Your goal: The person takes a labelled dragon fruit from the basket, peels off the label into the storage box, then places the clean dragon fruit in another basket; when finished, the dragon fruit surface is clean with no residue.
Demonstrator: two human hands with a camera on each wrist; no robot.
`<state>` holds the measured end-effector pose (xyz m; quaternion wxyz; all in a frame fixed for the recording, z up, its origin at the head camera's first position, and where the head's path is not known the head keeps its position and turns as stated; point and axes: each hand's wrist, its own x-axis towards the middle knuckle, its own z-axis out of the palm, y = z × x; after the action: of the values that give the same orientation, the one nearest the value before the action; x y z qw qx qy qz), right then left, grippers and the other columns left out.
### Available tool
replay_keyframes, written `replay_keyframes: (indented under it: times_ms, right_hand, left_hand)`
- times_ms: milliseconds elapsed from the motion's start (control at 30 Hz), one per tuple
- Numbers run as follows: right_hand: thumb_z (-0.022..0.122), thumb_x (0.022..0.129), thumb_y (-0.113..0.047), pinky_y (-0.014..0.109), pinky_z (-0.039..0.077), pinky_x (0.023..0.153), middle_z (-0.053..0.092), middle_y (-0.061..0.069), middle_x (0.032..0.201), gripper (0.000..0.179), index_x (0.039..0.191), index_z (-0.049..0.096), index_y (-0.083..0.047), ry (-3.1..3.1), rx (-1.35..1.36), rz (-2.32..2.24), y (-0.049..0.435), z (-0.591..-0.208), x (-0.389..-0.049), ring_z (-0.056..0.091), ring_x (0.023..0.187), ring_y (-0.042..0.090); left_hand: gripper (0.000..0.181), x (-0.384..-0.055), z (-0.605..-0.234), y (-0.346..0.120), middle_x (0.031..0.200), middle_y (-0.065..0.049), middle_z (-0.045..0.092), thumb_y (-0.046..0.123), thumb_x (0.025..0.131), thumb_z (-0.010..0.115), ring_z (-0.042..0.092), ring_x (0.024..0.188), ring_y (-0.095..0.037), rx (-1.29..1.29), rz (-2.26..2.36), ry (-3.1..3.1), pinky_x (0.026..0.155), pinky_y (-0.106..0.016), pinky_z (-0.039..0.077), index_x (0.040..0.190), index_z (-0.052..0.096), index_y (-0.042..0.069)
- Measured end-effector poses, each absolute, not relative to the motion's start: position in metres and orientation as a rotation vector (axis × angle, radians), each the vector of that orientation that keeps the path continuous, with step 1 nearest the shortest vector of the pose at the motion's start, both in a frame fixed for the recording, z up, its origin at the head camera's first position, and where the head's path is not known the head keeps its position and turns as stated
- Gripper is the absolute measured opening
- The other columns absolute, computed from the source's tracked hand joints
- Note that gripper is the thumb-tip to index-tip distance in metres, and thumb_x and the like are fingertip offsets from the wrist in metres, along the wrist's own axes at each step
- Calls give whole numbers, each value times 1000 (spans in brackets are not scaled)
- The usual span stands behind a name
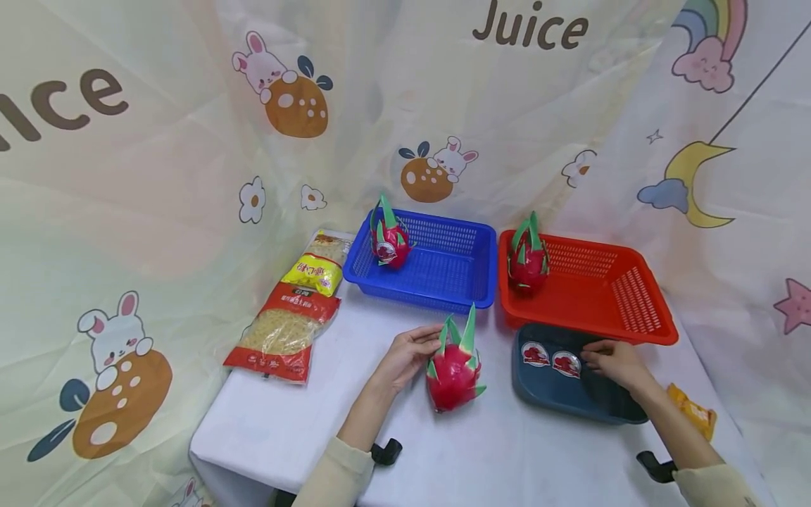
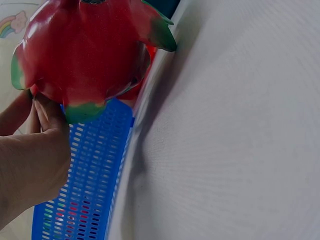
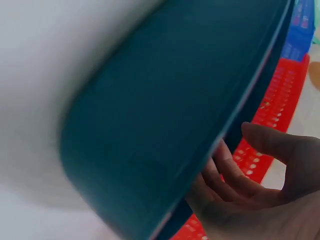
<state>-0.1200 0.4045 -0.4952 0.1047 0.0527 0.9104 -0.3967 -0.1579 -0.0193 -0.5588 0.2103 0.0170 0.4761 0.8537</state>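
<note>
Red dragon fruit [image 1: 453, 379]: my left hand [image 1: 408, 354] pinched it. Right hand [image 1: 616, 362] reached into tray [image 1: 557, 400]; wrist-view fingertips hidden, grip unclear.

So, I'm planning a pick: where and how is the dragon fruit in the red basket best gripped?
Probably by its green leaves, from above: they point upward past the rim of the red basket, while the dragon fruit sits close to the left wall.
</note>
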Motion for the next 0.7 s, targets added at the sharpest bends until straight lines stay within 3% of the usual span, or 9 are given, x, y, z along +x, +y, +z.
replay_keyframes:
  times_ms: [400, 533, 700]
  right_hand:
    - [61, 107, -21, 38, 62, 89, 72, 27, 121, 41, 133, 62, 11, 2533, -23, -1484, 336, -471, -115, 75, 104, 31]
    - [64, 106, -24, 46, 60, 94, 74, 22, 121, 43, 136, 63, 7, 2460, -40, -1553, 304, -470, -125, 74, 107, 32]
    - [65, 105, -27, 58, 49, 108, 73, 20, 125, 49, 141, 60, 6, 2296, -50, -1643, 268, -474, -138, 72, 114, 34]
  left_hand:
    - [45, -158, -554, -13, 139, -35, 58, -13, 95, 59, 70, 106, -14, 93, 2347, 1336, 86, -21, 58, 140, 58, -11]
    - [45, -158, -551, -14, 132, -27, 66, -10, 96, 62, 71, 106, -13, 122, 2330, 1364, 87, -21, 58, 140, 58, -11]
    - [43, -154, -550, -11, 126, -18, 72, -7, 96, 63, 70, 107, -13, 131, 2312, 1427, 90, -22, 58, 139, 60, -10]
